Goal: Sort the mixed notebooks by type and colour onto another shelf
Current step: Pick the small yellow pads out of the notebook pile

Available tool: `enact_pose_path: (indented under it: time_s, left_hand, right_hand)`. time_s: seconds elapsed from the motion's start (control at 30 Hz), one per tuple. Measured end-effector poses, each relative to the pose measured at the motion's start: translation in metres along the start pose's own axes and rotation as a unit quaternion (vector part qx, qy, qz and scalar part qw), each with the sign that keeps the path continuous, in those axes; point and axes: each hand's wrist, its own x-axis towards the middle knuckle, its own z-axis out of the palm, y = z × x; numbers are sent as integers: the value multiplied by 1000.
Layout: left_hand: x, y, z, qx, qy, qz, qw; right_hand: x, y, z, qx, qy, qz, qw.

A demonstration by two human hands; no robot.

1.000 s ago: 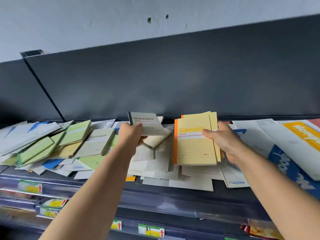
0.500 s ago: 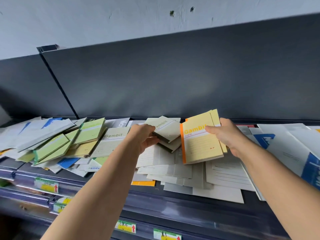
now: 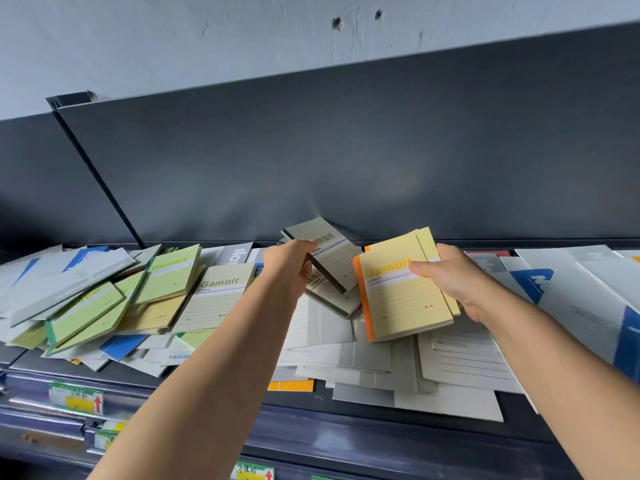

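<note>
left hand [image 3: 289, 263] gripping grey notebook [image 3: 325, 252]; right hand [image 3: 450, 277] holding yellow notebooks [image 3: 403, 296]

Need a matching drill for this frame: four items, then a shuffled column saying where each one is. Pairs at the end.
Items
1. grey notebook, raised
2. yellow notebook
3. green notebook
4. orange cover

Places
A. gripped by the right hand
B. lying flat, left of both arms
C. gripped by the left hand
D. poking out from under grey sheets near the front of the shelf

Pairs: 1-C, 2-A, 3-B, 4-D
</note>
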Motion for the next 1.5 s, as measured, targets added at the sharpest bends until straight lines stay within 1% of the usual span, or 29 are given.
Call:
enact_pose_path:
  time_s: [0.07,0.17,0.23,0.3,0.37,0.43,0.5,0.57,0.6,0.7,0.77,0.83,0.93,1.03,1.07,1.13,1.2,1.3,1.43,1.5]
  left_hand:
    - [2,-3,8,56,1,16,998]
    - [3,-10,14,89,33,64,993]
    - [-4,-12,14,125,90,140,978]
    - [-20,-9,12,156,126,241,950]
    - [-40,-5,8,138,109,337,925]
    - [-53,0,5,121,86,388,909]
    - [-59,2,10,128,36,369,920]
    - [-65,0,25,151,-55,313,936]
    - [-71,-3,35,182,-107,294,932]
    - [-96,-23,62,282,-243,284,884]
    - [-119,-38,78,299,-325,284,851]
    - [-146,-58,91,306,-402,274,818]
    - [-197,-91,105,305,-495,271,767]
    - [-253,-121,111,308,-562,267,720]
    - [-267,-130,112,305,-582,255,709]
    - [-301,-147,112,296,-624,229,686]
    - [-331,-166,110,298,-647,211,670]
    - [-368,-194,111,299,-669,179,656]
    - [-424,-236,119,303,-700,150,629]
    - [-459,-255,124,299,-709,141,623]
  right_hand:
    - [-1,0,-1,0,5,-5,1000]
    - [-6,1,-4,22,7,-12,1000]
    - [-12,4,-9,45,18,-20,999]
    - [-24,6,-16,70,32,-26,997]
    - [-41,8,-26,102,51,-37,993]
    - [-61,11,-37,144,85,-52,985]
    - [-85,15,-44,175,141,-65,972]
    - [-108,19,-50,186,212,-62,957]
    - [-120,22,-53,189,252,-57,947]
    - [-163,38,-59,179,354,-25,918]
    - [-199,49,-62,168,407,-9,898]
    - [-245,60,-61,150,468,14,871]
    - [-320,72,-58,131,543,52,828]
    - [-391,81,-56,116,613,88,777]
    - [-408,83,-55,113,634,98,759]
    - [-445,88,-56,112,685,112,711]
    - [-479,98,-57,110,724,130,669]
    - [-523,116,-61,105,754,167,626]
    - [-584,149,-79,111,780,204,581]
    - [-617,166,-94,126,790,214,560]
